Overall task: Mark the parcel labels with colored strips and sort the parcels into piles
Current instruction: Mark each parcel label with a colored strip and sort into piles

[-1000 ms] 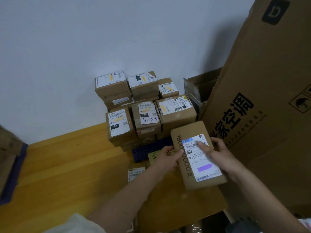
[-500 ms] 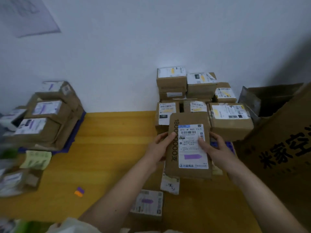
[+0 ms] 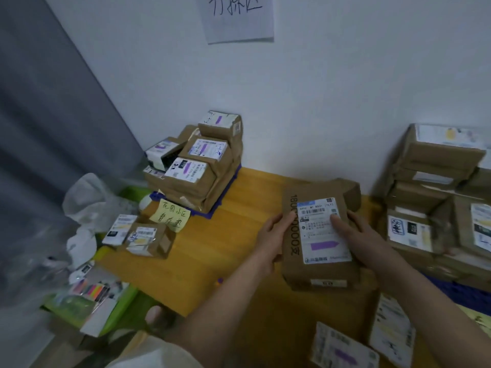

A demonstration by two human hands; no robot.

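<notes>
Above the yellow floor (image 3: 212,235), both hands grip 1 parcel (image 3: 318,272): left hand (image 3: 273,235) clasps its left edge, right hand (image 3: 358,235) its right, thumb across the label (image 3: 322,229). Its purple strip (image 3: 323,245) shows; small print is unreadable. The right-hand pile (image 3: 438,203) is blurred and cut off.

Dim, bluish indoor light falls evenly with only soft shadows and no glare, while motion blur smears the parcel stack (image 3: 441,197) at the right edge and the clutter at lower left, and wide-angle distortion bends the grey curtain (image 3: 47,134).
</notes>
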